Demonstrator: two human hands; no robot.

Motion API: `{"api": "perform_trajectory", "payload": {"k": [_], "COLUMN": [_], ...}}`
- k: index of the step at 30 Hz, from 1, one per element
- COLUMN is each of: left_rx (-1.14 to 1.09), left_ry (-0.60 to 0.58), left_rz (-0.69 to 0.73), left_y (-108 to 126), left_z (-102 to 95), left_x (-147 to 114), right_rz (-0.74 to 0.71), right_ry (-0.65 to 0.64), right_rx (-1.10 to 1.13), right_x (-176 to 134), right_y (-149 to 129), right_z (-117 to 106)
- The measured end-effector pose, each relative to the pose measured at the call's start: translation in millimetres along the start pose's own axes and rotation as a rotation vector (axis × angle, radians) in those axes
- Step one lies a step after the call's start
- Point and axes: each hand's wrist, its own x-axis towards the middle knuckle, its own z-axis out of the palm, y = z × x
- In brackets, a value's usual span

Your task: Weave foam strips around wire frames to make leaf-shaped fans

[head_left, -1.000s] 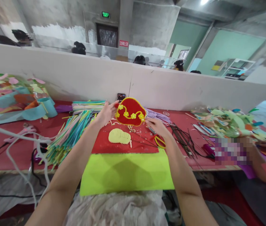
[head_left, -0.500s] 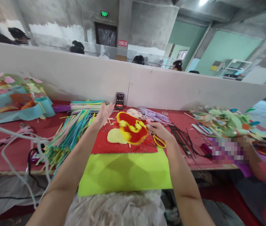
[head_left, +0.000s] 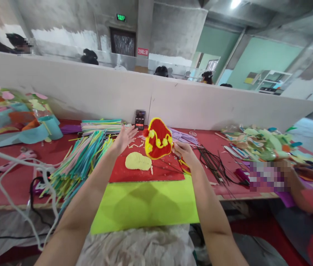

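My right hand (head_left: 183, 150) pinches the lower right edge of a red fuzzy craft piece (head_left: 160, 147) with a yellow rim and several yellow tufts. It is held upright above the work mat, a small red ball at its left side. My left hand (head_left: 125, 138) is open with fingers stretched out, holding nothing, just short of a phone (head_left: 139, 120) that leans on the partition. Below the piece, a pale yellow oval pad (head_left: 137, 162) lies on the red mat (head_left: 120, 175). Yellow-handled scissors (head_left: 184, 167) are partly hidden by my right wrist.
A bundle of coloured pipe cleaners (head_left: 83, 157) lies left, beside a pink glue gun (head_left: 20, 159) and white cables (head_left: 3, 183). Dark stems (head_left: 212, 162) and a pile of pale cut pieces (head_left: 267, 142) lie right. A white partition (head_left: 103, 88) borders the table. Another person's arm (head_left: 298, 184) is at right.
The red and yellow piece has been raised and turned from a tilted, blurred pose to upright. My left hand stays open, slightly further right. The yellow pad shows fully now.
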Motion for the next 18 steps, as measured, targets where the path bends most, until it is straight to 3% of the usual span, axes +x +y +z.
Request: {"api": "perform_trajectory", "payload": {"k": [3, 6, 9, 14, 16, 18], "left_rx": [-0.108, -0.118, -0.108, -0.191, -0.144, 0.015], "left_ry": [-0.023, 0.052, 0.182, 0.286, 0.341, 0.306], "left_rz": [-0.016, 0.089, 0.158, 0.135, 0.171, 0.184], "left_y": [-4.6, -9.6, -15.6, -21.2, -13.7, 2.1], "left_z": [9.4, 18.3, 25.2, 32.6, 33.1, 33.9], "left_x": [-8.5, -14.3, -14.6, -7.2, -2.7, 1.7], "right_rz": [0.022, 0.049, 0.056, 0.095, 0.141, 0.201], "right_ry": [0.114, 0.128, 0.089, 0.041, -0.027, -0.155], "right_rx": [0.033, 0.036, 0.057, 0.142, 0.165, 0.168], "right_x": [5.4, 9.6, 10.2, 9.6, 9.4, 8.7], "right_y": [4.8, 11.3, 15.4, 15.3, 14.4, 13.0], "right_z": [10.8, 20.4, 29.0, 43.8, 47.5, 48.8]}}
